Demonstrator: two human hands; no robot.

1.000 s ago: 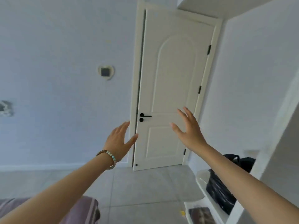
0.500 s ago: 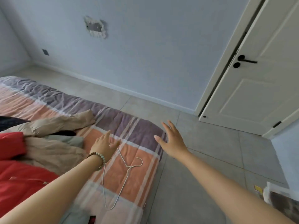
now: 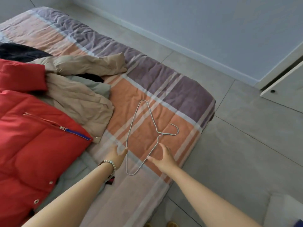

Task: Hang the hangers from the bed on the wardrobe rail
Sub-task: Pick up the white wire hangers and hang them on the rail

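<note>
A thin pale wire hanger point(image 3: 131, 126) lies flat on the striped bed point(image 3: 172, 89), its hook pointing right toward the bed's edge. My left hand point(image 3: 117, 155), with a bead bracelet on the wrist, hovers open just left of the hanger's long bar. My right hand point(image 3: 164, 158) is open too, fingers straight, right beside the hanger's lower arm. Neither hand holds anything. The wardrobe rail is out of view.
A red puffer jacket point(image 3: 32, 136) and a beige jacket point(image 3: 78, 95) are piled on the bed's left half, with dark cloth point(image 3: 18, 51) behind. Grey tiled floor point(image 3: 237, 145) runs along the right. A white door's bottom corner point(image 3: 282, 89) shows at the upper right.
My view has swung from the door down to the bed. Both hands have come lower and now flank the hanger, the right hand having moved in from over the floor.
</note>
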